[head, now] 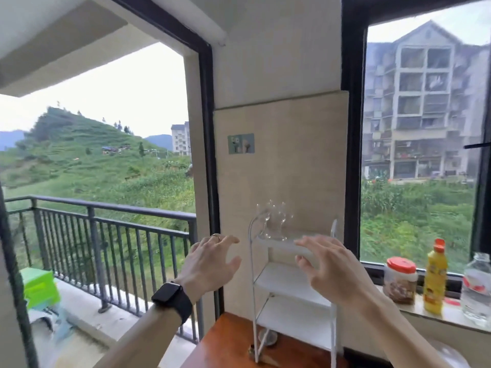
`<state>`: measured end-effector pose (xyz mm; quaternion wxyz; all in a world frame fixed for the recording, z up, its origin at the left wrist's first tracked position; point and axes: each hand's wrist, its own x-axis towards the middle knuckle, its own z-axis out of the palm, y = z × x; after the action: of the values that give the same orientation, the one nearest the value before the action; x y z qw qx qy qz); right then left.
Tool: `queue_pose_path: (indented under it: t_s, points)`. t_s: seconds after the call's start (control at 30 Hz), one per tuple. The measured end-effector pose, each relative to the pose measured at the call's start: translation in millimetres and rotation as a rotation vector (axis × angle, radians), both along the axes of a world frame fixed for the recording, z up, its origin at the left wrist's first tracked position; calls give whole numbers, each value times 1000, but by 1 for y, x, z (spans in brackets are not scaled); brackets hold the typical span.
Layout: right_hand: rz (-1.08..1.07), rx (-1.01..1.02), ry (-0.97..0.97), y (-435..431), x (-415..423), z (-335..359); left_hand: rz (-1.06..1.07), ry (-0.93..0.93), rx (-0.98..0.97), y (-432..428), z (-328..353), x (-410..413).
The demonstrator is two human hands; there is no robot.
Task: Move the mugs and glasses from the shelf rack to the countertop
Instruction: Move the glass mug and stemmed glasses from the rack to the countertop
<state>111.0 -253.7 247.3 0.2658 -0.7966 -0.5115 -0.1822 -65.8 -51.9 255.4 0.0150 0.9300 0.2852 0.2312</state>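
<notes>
A clear glass piece [273, 221], blurred, stands upright on the top tier of the white three-tier shelf rack [292, 285], which rises from the reddish-brown wooden countertop [225, 341]. Both hands hover spread and empty: left hand [210, 264] beside the rack, right hand [332, 269] before its top tier. A red-lidded jar [401, 280], yellow bottle [435, 280] and clear plastic bottle [478, 288] line the windowsill; their labels are unreadable.

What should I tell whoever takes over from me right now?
Left hand: open, empty, raised left of the rack.
Right hand: open, empty, fingers spread in front of the top shelf.
Clear glasses stand blurred on the top shelf; count unclear. The two shelves below look bare.
Something small lies on the wooden countertop by the rack's foot; too blurred to name.
Left: lift the glasses down to the countertop.
</notes>
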Motion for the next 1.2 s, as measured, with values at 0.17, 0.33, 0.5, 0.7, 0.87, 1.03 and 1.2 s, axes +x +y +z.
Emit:
queue_pose_path:
  t_s: [0.17,0.33,0.5,0.7,0.87,1.03,1.2]
  points:
    - [-58,-5,8,54,47,0,-55,16,-2,67,4,61]
    - [-157,51,55,106,94,2,-129,-25,-55,137,11,131]
    - [-253,188,252,174,128,-14,-290,-148,-425,199,8,201]
    - [-247,409,880,246,169,-46,-432,-183,-705,248,-21,268]
    - [-136,451,1110,276,186,-49,-516,-185,-717,267,-42,294]
    - [-92,515,1142,285,182,-44,-566,-195,-616,271,-40,297]
    - [-102,609,1079,254,160,-35,-626,-299,-598,260,-26,281]
